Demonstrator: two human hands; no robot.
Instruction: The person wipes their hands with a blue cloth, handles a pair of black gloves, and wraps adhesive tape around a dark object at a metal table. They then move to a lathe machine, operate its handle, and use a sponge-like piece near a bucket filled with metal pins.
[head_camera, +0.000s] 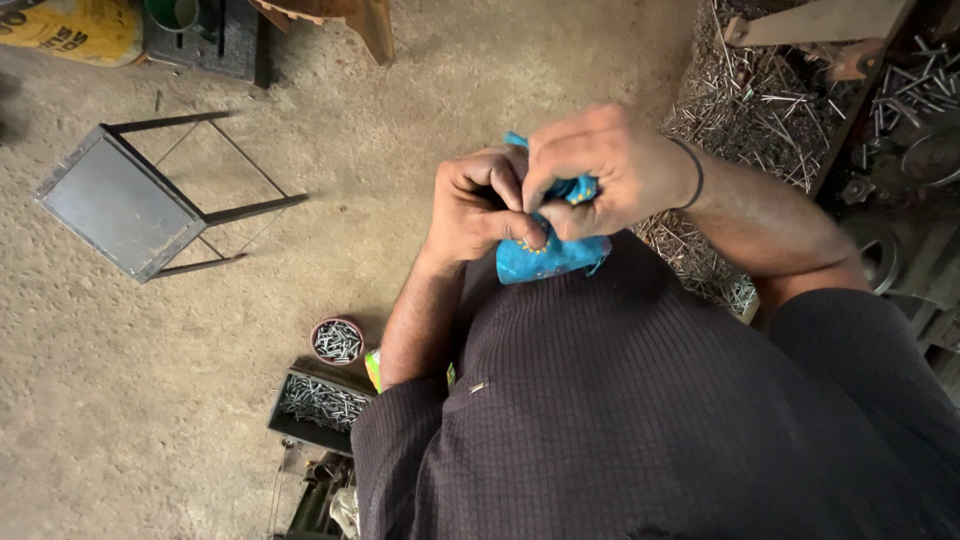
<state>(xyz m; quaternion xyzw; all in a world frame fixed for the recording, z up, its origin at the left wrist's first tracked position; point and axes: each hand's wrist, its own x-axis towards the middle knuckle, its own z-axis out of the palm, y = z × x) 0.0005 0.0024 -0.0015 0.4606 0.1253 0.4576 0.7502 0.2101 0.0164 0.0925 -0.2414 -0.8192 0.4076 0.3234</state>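
Note:
Both my hands are raised close in front of my chest, pinching a small bright blue packet (548, 258) between them. My left hand (478, 203) grips the packet's left side with the thumb pressed on it. My right hand (600, 170), with a dark band on the wrist, curls over the packet's top, and its fingers meet those of the left hand. Most of the packet is hidden behind my fingers; its lower part hangs out below them.
Below on the dirt floor lie a tipped metal stool (130, 200), a round tin of nails (337, 341) and a rectangular box of nails (320, 405). A heap of loose nails (760, 110) fills the upper right. A yellow sack (70, 30) lies at top left.

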